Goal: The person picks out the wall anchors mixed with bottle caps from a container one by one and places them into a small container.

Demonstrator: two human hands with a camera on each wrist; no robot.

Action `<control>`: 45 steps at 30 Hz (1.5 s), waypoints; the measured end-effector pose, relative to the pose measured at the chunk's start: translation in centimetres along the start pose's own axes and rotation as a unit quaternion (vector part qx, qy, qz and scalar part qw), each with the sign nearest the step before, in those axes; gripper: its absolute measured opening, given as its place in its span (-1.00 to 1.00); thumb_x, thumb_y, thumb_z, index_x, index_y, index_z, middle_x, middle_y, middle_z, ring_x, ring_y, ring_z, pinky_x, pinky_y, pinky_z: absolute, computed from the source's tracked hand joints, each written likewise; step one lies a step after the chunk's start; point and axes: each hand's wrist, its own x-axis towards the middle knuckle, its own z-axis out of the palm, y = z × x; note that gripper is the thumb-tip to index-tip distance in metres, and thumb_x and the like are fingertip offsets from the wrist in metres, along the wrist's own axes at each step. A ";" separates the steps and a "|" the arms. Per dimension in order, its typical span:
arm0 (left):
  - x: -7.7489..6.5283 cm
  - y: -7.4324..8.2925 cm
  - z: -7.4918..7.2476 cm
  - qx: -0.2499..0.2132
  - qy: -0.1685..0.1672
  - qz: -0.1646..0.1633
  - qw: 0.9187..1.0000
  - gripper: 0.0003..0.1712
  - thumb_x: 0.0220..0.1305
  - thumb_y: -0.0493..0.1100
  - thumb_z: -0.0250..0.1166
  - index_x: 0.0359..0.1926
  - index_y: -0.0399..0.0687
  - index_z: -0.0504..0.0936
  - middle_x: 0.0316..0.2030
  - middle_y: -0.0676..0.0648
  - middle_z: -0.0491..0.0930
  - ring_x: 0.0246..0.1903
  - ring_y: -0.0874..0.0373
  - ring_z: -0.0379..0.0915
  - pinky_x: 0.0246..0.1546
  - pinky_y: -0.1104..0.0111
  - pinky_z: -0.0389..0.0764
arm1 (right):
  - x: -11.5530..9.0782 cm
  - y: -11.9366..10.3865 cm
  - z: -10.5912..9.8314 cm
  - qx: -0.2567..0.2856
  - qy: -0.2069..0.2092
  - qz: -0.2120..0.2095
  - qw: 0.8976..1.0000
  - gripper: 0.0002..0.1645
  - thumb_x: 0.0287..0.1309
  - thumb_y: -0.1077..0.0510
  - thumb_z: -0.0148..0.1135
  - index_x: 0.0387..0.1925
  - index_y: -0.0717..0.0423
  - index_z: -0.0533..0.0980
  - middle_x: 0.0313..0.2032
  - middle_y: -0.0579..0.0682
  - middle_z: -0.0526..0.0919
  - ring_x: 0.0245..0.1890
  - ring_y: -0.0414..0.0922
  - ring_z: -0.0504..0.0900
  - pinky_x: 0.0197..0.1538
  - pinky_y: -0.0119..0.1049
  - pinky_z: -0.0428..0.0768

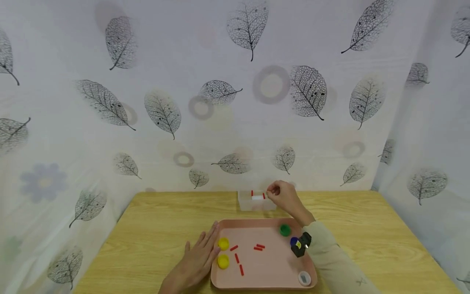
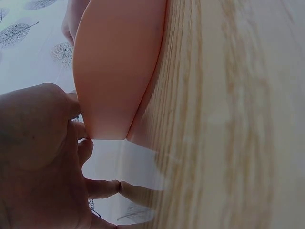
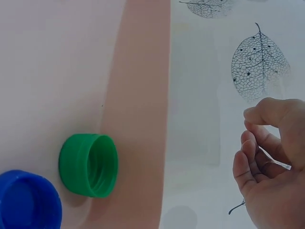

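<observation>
Sitting in tray: green cap, blue cap; right hand near box.

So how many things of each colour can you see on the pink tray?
Red sticks: 5
Yellow caps: 2
Green cap: 1
Blue cap: 1
White round thing: 1
Total: 10

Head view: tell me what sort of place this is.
Probably an indoor tabletop workspace, screened off: a wood-grain table, leaf-print sheeting behind it and at both sides, and a pink tray on top. The room beyond is hidden.
</observation>
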 end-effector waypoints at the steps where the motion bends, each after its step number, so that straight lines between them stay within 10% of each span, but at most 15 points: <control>1: 0.0 0.1 0.0 -0.001 0.000 -0.001 1.000 -0.25 0.66 0.24 -0.28 0.67 0.10 -0.18 0.64 0.07 -0.22 0.52 -0.31 -0.04 0.16 -0.64 -0.19 | -0.1 -0.1 -0.1 0.003 0.001 -0.003 1.000 -0.94 0.25 0.32 0.34 -0.35 0.27 0.65 -0.42 0.02 0.67 -0.42 -0.12 0.60 -0.30 -0.29 0.60; 36: -0.4 0.0 -0.2 0.006 0.034 0.016 0.999 -0.28 0.67 0.15 -0.16 0.67 0.06 -0.09 0.64 0.05 -0.12 0.49 -0.36 0.04 0.16 -0.63 -0.09 | -9.7 -4.9 -0.3 0.119 -0.016 0.019 0.993 -0.91 0.17 0.28 0.48 -0.33 0.12 0.67 -0.46 -0.16 0.59 -0.46 -0.28 0.52 -0.38 -0.35 0.60; 45: -0.2 0.1 -0.2 0.008 0.015 0.011 1.000 -0.26 0.66 0.21 -0.25 0.67 0.09 -0.16 0.64 0.08 -0.20 0.52 -0.33 -0.02 0.18 -0.62 -0.14 | -11.4 -3.6 1.6 0.098 0.017 -0.102 0.990 -0.79 -0.02 0.45 0.49 -0.45 0.11 0.67 -0.53 -0.20 0.60 -0.58 -0.32 0.52 -0.55 -0.41 0.57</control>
